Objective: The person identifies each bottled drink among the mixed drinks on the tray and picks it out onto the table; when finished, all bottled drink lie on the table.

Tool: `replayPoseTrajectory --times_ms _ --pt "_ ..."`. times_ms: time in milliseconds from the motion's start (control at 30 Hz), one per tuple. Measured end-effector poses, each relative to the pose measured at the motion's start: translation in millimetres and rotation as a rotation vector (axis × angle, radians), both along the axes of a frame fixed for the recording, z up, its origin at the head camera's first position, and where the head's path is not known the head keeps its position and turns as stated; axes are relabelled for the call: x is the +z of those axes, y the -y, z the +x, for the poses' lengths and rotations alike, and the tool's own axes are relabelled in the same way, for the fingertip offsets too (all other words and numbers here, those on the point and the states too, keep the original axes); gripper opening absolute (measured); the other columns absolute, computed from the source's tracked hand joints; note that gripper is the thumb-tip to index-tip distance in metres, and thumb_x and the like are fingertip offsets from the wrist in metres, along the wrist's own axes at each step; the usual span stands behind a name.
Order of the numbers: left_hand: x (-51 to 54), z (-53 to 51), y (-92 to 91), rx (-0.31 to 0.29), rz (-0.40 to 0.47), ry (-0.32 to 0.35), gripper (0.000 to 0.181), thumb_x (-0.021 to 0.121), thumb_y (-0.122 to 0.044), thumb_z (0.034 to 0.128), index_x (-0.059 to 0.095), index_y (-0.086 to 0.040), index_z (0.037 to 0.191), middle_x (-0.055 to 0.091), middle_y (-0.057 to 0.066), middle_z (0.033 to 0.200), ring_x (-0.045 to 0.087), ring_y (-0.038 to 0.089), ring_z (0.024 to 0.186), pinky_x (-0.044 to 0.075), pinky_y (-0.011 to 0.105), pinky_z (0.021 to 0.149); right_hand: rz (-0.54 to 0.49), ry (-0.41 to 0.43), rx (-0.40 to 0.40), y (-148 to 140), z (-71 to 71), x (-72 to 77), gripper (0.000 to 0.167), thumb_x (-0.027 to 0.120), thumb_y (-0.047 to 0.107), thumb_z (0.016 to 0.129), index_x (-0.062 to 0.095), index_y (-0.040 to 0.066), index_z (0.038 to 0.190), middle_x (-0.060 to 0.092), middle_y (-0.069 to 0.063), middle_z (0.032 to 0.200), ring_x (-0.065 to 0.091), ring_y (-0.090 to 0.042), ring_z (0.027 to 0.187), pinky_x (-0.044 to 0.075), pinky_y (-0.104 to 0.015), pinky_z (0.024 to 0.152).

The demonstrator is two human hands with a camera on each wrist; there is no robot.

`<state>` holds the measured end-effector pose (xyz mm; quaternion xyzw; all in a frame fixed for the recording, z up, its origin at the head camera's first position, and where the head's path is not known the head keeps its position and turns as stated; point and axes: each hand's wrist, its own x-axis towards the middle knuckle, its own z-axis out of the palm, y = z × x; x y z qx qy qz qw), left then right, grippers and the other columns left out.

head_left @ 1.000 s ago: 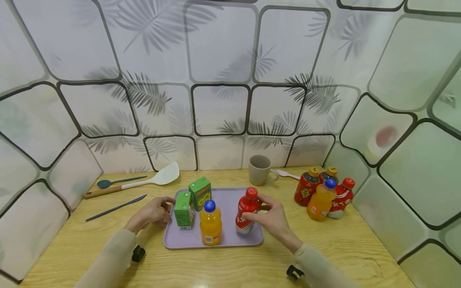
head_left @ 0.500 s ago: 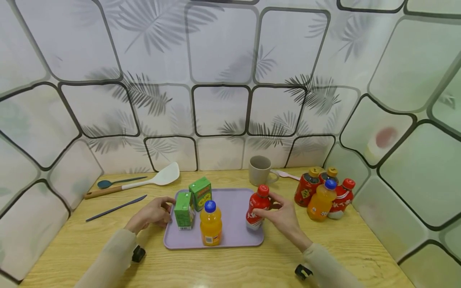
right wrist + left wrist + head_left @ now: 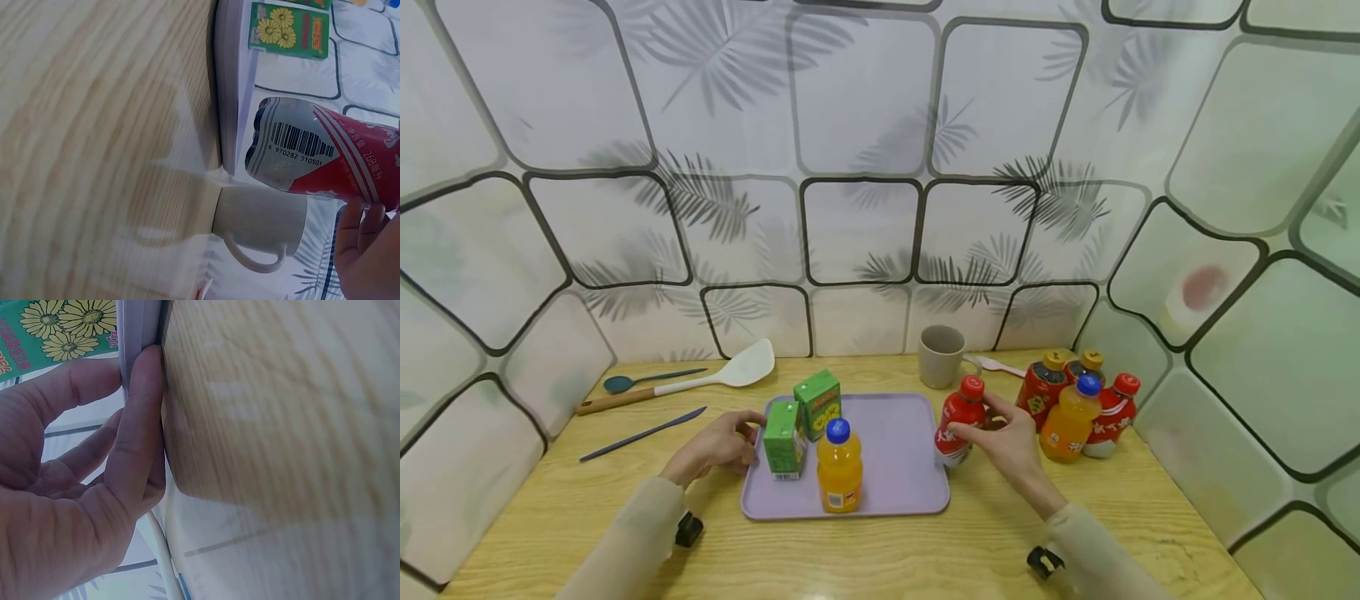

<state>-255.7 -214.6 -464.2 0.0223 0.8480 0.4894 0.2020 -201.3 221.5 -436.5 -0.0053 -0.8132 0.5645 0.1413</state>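
Observation:
My right hand (image 3: 1013, 446) grips a red bottle (image 3: 961, 417) with a red cap and a silver-white lower part. The bottle is tilted over the tray's right edge; in the right wrist view the base of this bottle (image 3: 294, 144) hangs clear of the tray. On the left, my left hand (image 3: 726, 444) pinches the rim of the lilac tray (image 3: 891, 492), thumb and finger meeting its edge (image 3: 139, 331) in the left wrist view. Two green drink cartons (image 3: 784, 442) and an orange juice bottle (image 3: 839, 471) with a blue cap stand on the tray.
Several bottles, among them another orange juice bottle (image 3: 1067, 425), stand grouped at the right. Behind the tray is a grey mug (image 3: 940, 357), near a pink utensil (image 3: 996, 365). A white spatula (image 3: 748, 367), a dark spoon (image 3: 619, 383) and a blue stick-like utensil (image 3: 643, 435) lie back left.
My right hand has carried the red bottle rightward and slightly up, from over the tray to its right edge. The left hand and the tray stay in place.

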Motion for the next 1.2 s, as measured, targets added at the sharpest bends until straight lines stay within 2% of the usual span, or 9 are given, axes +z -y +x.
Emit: replayPoseTrajectory --times_ms 167,367,600,867,1033,1200 --pt "-0.4 -0.5 0.3 -0.002 -0.006 -0.003 0.065 0.061 0.012 0.0729 0.046 0.003 0.136 0.048 0.017 0.105 0.056 0.022 0.078 0.059 0.034 0.062 0.003 -0.005 -0.054 -8 -3.6 -1.2 0.066 0.087 0.027 0.072 0.063 0.007 0.130 0.068 -0.015 0.109 0.055 -0.013 0.081 0.048 -0.018 0.066" --pt "-0.8 -0.4 0.1 0.005 -0.005 0.004 0.066 0.060 0.012 0.0718 0.047 0.002 0.136 0.049 0.017 0.106 0.056 0.022 0.078 0.058 0.033 0.062 -0.009 -0.006 -0.102 -17 -9.3 -4.0 0.066 0.087 0.030 0.072 0.064 0.011 0.131 0.066 -0.011 0.101 0.053 -0.015 0.077 0.047 -0.018 0.060" --pt "0.0 -0.5 0.0 -0.002 0.001 0.002 0.067 0.060 0.013 0.0708 0.046 0.003 0.136 0.049 0.017 0.105 0.056 0.021 0.076 0.058 0.033 0.061 0.005 -0.005 -0.162 -28 -16.3 -6.6 0.066 0.087 0.034 0.071 0.064 0.012 0.130 0.057 -0.009 0.086 0.047 -0.016 0.074 0.040 -0.020 0.054" --pt "-0.2 -2.7 -0.6 0.011 0.000 0.006 0.067 0.060 0.013 0.0700 0.047 0.002 0.135 0.049 0.016 0.105 0.056 0.021 0.079 0.058 0.032 0.060 -0.015 0.016 -0.201 -35 -24.9 -7.7 0.078 0.086 0.037 0.071 0.056 0.010 0.138 0.048 -0.007 0.085 0.043 -0.014 0.072 0.037 -0.018 0.054" --pt "0.9 -1.0 -0.7 -0.011 -0.005 -0.002 0.067 0.061 0.012 0.0714 0.046 0.004 0.136 0.048 0.017 0.105 0.055 0.022 0.082 0.059 0.033 0.062 -0.001 0.017 -0.233 -38 -31.4 -10.0 0.080 0.086 0.038 0.072 0.055 0.010 0.140 0.050 -0.006 0.087 0.043 -0.011 0.070 0.039 -0.015 0.055" --pt "1.8 0.4 -0.6 -0.005 -0.006 -0.001 0.067 0.061 0.012 0.0717 0.046 0.003 0.137 0.049 0.017 0.105 0.055 0.022 0.083 0.059 0.034 0.063 0.015 -0.008 -0.254 -43 -38.0 -12.3 0.078 0.085 0.037 0.073 0.055 0.012 0.140 0.055 -0.003 0.089 0.043 -0.007 0.065 0.039 -0.015 0.051"
